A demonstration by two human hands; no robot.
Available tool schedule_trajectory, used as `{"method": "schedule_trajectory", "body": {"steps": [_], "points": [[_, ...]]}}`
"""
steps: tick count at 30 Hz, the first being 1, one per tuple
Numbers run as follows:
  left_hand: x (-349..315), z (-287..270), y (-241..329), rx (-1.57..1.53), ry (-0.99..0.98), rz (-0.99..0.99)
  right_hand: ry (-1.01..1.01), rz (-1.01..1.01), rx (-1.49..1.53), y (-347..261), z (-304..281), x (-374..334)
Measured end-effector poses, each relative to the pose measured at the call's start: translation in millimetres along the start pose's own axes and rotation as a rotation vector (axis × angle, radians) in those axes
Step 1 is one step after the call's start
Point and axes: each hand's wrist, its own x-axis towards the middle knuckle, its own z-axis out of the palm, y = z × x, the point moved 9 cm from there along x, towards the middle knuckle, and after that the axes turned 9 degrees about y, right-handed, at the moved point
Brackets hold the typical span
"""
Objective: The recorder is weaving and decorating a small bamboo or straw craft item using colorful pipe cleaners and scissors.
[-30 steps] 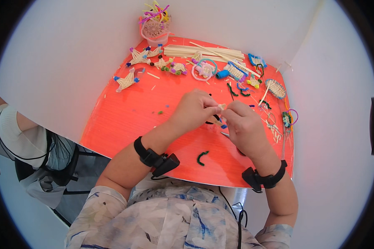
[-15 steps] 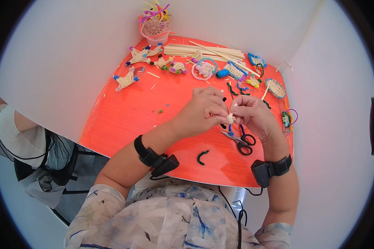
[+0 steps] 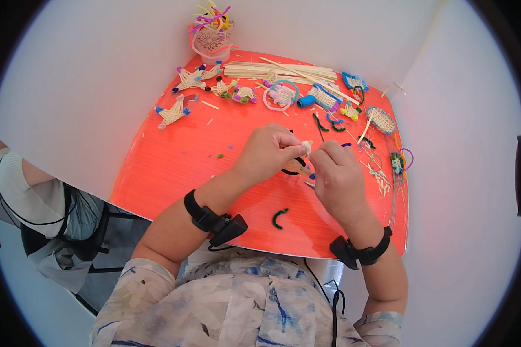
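Your left hand (image 3: 264, 154) pinches one small pale piece (image 3: 307, 148) between its fingers, over the middle of the red worktop (image 3: 173, 168). Your right hand (image 3: 338, 180) curls close beside it; I cannot tell whether those fingers grip anything. One black-edged weave (image 3: 295, 166) shows just below the piece. One pair of scissors (image 3: 310, 185) is mostly hidden by your right hand. One green curl (image 3: 278, 220) lies near your edge; one blue roll (image 3: 305, 102) and one tub (image 3: 216, 56) sit farther back.
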Motion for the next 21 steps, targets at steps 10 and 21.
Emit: {"method": "schedule_trajectory", "body": {"steps": [10, 21], "points": [[-13.9, 1.8, 41.3, 0.475, 0.147, 0.498, -0.071, -0.108, -0.088, -2.6, 14.5, 19.0], [-4.0, 11.7, 12.4, -0.428, -0.206, -0.024, -0.117, 0.665, 0.778, 60.1, 12.6, 17.3]]}}
